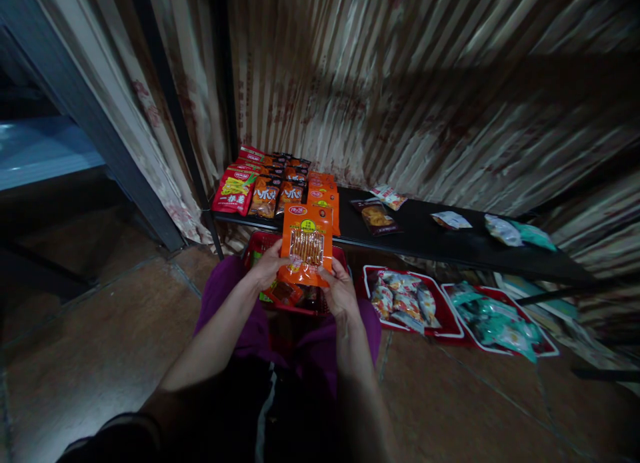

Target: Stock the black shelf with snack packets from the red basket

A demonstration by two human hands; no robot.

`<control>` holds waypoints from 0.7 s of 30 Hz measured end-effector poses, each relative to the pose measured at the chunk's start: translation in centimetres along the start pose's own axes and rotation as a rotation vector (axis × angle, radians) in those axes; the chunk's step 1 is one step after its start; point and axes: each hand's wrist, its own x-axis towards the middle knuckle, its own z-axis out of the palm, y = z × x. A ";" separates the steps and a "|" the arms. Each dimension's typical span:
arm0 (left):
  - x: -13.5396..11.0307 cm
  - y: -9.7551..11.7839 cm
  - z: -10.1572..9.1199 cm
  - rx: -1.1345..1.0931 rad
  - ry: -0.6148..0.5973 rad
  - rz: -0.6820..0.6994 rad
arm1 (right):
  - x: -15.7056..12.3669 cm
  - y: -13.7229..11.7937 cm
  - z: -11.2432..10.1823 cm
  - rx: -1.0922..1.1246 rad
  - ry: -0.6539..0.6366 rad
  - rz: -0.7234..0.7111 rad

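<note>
My left grip (267, 266) and right grip (341, 288) both grasp the orange packet (306, 244), thumbs on its face, one at each lower side. It is flat, shiny plastic, its clear window ridged with thin brown sticks. I hold it tilted over the near basket (254, 242), by the left part of the shelf's front edge; whether it touches the shelf (417, 240), I cannot tell.

The shelf is long, black and smooth. At its left front corner stands a puffy red bag (234, 191); next come crinkled black bags (265, 196), then slim orange packs (323, 200). A dark pouch (376, 218) lies near mid-shelf, and a teal packet (535, 236) towards the right end.

Below the front edge, the middle basket (367, 286) holds plump whitish packets (403, 300), the right basket (551, 348) crumpled teal ones. Behind the back edge hangs a pleated, striped curtain (350, 103).
</note>
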 end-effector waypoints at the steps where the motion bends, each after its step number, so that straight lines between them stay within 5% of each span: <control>1: -0.1 -0.1 0.0 -0.002 -0.011 -0.006 | 0.0 0.0 0.0 0.005 0.001 -0.002; 10: 0.1 -0.4 0.2 0.058 0.017 0.064 | -0.2 -0.1 0.2 0.019 -0.009 -0.001; 16: 1.0 -1.2 0.4 0.158 0.140 0.113 | -0.4 -0.2 0.6 0.042 0.011 -0.018; 21: 1.7 -2.0 0.4 0.415 0.242 0.306 | -0.5 -0.1 0.8 0.011 0.013 -0.040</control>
